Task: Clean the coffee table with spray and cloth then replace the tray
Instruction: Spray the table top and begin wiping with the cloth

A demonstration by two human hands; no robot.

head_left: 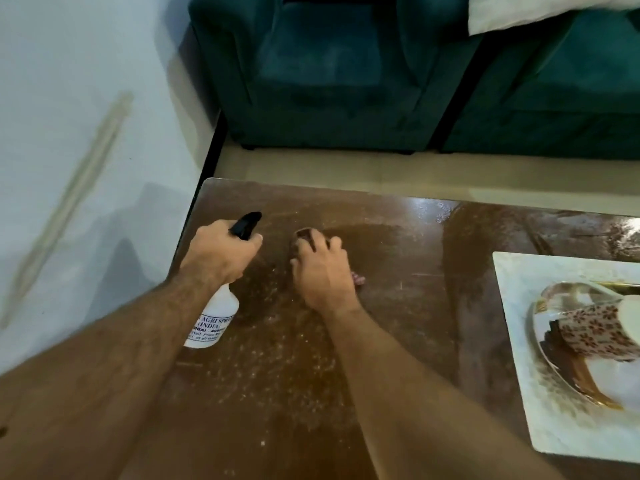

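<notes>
My left hand [221, 252] grips the neck of a white spray bottle [216, 317] with a black nozzle, held just above the left part of the brown coffee table [398, 271]. My right hand [322, 271] presses a dark reddish cloth [304, 237] flat on the tabletop, fingers curled over it; only the cloth's edges show. Fine spray droplets speckle the wood around both hands. A white square tray [526, 341] lies at the table's right side, carrying a glass plate and a tipped floral cup [592, 329].
A white wall [69, 133] runs close along the table's left edge. Two dark green sofa seats [339, 81] stand beyond a strip of beige floor [346, 168], with a white cushion [536, 8] at the top right.
</notes>
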